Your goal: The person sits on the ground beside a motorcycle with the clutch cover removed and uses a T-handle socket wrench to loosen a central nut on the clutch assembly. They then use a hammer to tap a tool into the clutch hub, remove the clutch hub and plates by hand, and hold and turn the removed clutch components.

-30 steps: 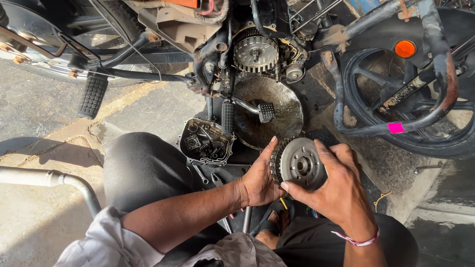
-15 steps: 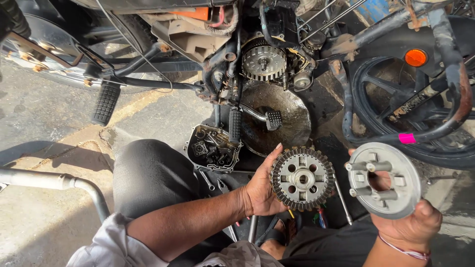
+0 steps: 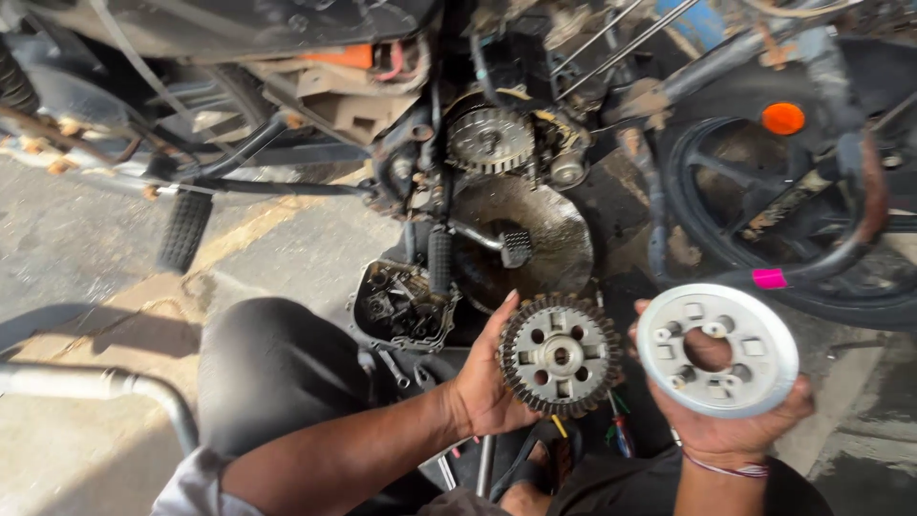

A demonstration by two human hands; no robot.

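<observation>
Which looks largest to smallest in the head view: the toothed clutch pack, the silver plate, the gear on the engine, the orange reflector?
1-2. Silver plate in the right hand and toothed clutch pack in the left hand: the plate looks slightly wider, too close to rank.
3. Gear on the engine, though farther away.
4. Orange reflector.

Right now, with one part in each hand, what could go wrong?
The toothed clutch pack rests only against the left hand fingers, so its stacked plates may slide off onto the dirty ground. The pressure plate lies loosely on the right hand and could tip off.
</observation>
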